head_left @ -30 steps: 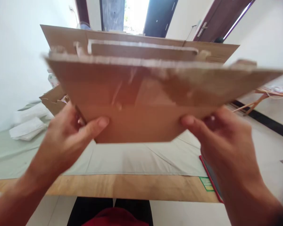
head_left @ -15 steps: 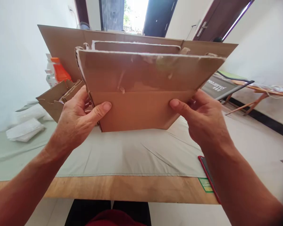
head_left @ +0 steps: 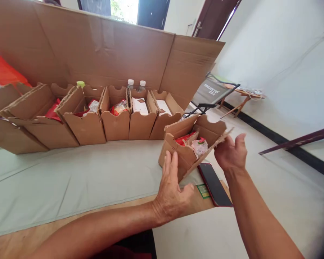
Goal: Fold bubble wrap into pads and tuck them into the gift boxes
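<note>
An open-topped cardboard box (head_left: pixel 175 154) stands at the right end of the table, turned at an angle. Inside it I see a red packet (head_left: pixel 184 139) and a white-and-red packet (head_left: pixel 199 146). My left hand (head_left: pixel 172 189) has its fingers stretched out against the box's near end, thumb apart. On the other side, my right hand (head_left: pixel 232 153) is at the box's right wall with the thumb raised and spread; some of its fingers are partly hidden. A phone (head_left: pixel 215 185) with a red edge lies just below the box.
Several similar cardboard boxes (head_left: pixel 116 126) with packets stand in a row along the table's back. Behind them rises a tall cardboard sheet (head_left: pixel 124 50). Two bottles (head_left: pixel 142 85) with white caps show there. Beyond the table's right end is a folding chair (head_left: pixel 213 90).
Both hands earlier gripped a cardboard box raised in front of me. Now they are spread around a box at the table's right end, and the view has swung, showing the row of boxes.
</note>
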